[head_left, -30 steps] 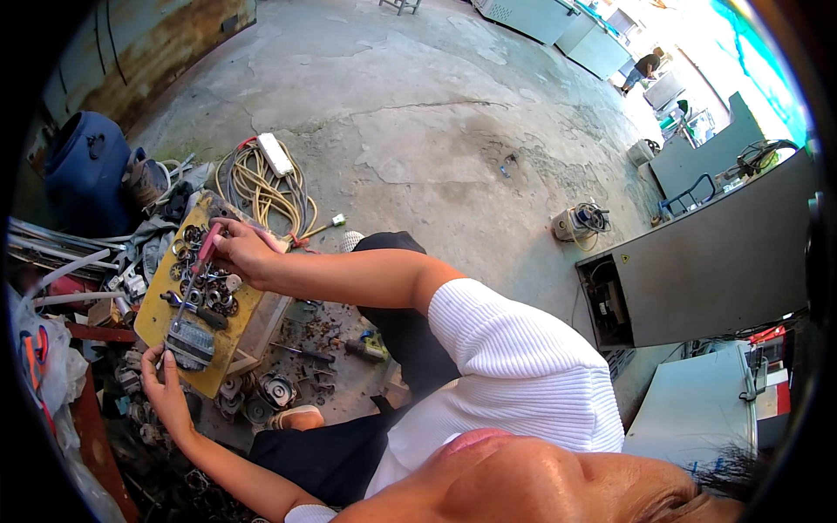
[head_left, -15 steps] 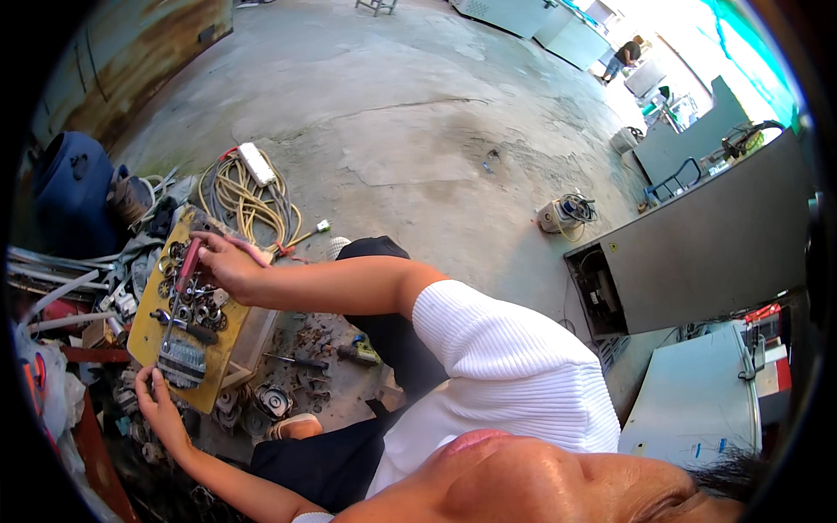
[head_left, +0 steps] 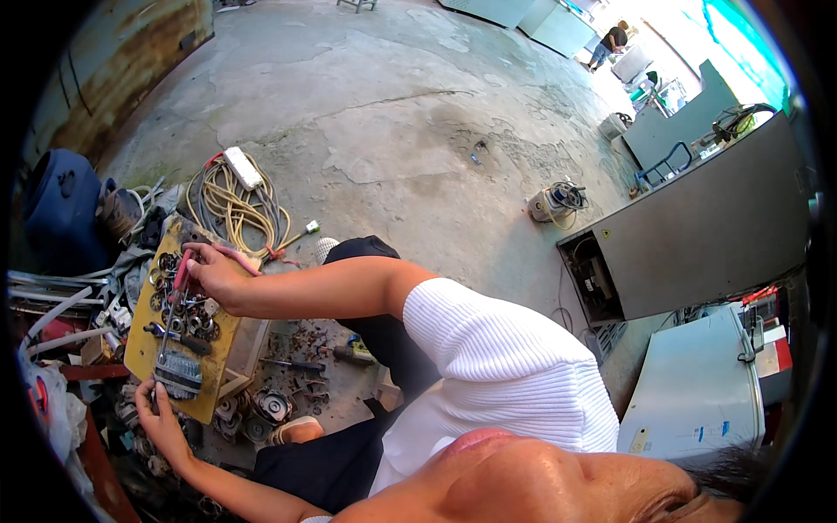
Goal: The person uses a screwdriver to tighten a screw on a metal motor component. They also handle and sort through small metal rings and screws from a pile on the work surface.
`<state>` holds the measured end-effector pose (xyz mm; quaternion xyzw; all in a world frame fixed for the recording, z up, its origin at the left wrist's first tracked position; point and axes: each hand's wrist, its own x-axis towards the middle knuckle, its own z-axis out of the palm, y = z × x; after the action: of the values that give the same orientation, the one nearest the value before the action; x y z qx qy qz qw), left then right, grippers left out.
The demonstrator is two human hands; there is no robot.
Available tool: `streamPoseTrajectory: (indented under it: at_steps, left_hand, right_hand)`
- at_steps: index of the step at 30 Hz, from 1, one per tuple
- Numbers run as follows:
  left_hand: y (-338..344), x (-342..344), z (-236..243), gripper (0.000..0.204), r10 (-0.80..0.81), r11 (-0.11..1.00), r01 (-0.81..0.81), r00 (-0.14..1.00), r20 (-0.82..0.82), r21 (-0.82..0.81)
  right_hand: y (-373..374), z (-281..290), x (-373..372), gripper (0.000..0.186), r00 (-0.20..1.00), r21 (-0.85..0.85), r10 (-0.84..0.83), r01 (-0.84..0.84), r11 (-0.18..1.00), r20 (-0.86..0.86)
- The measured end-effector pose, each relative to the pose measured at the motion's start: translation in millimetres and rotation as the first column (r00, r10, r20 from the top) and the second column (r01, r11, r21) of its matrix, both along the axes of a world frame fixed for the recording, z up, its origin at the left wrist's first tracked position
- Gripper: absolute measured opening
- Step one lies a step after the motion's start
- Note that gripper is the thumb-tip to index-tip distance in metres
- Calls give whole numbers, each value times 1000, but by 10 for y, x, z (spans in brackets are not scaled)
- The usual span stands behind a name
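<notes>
My right hand (head_left: 214,275) is closed round the handle of a red-handled tool (head_left: 181,272). The tool's thin metal shaft slants down over a yellow board (head_left: 225,349); its exact kind is unclear. Below it, my left hand (head_left: 161,423) has thumb and forefinger apart, their tips at the lower edge of a grey ribbed metal part (head_left: 179,373) with a dark band. Whether the fingertips press on that part cannot be made out. Several metal rings and small fittings (head_left: 200,321) lie on the board beside a dark-handled tool (head_left: 187,340).
A coiled yellow cable (head_left: 231,205) with a white power strip (head_left: 242,168) lies beyond the board. Screwdriver-like tools (head_left: 296,364) and scraps litter the floor by my foot. On the left stand a blue barrel (head_left: 65,209) and piled pipes. A grey cabinet (head_left: 697,218) stands right; a person (head_left: 609,45) works far off.
The whole view has shifted slightly. My right hand keeps its hold on the red-handled tool, and the thumb and forefinger of my left hand stand a little farther apart.
</notes>
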<state>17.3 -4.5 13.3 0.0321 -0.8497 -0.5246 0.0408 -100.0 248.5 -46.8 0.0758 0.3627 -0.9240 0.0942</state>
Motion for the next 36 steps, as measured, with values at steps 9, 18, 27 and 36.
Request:
streamPoseTrajectory:
  at_steps: [9,18,27,36]
  left_hand:
    - [-87,-27,-55,30,74,997,-74,997,-1,-30]
    - [-55,-16,-29,34,81,993,-87,994,-73,-79]
    - [65,12,-17,27,20,997,-23,999,41,80]
    - [10,63,117,28,59,997,-58,998,-14,40]
  right_hand:
    - [-4,213,94,43,999,144,-34,30,989,27]
    - [-131,79,31,39,995,143,-94,99,985,-40]
    - [100,160,114,35,995,183,-93,87,979,20]
    - [23,233,60,45,1000,281,-15,16,960,-5]
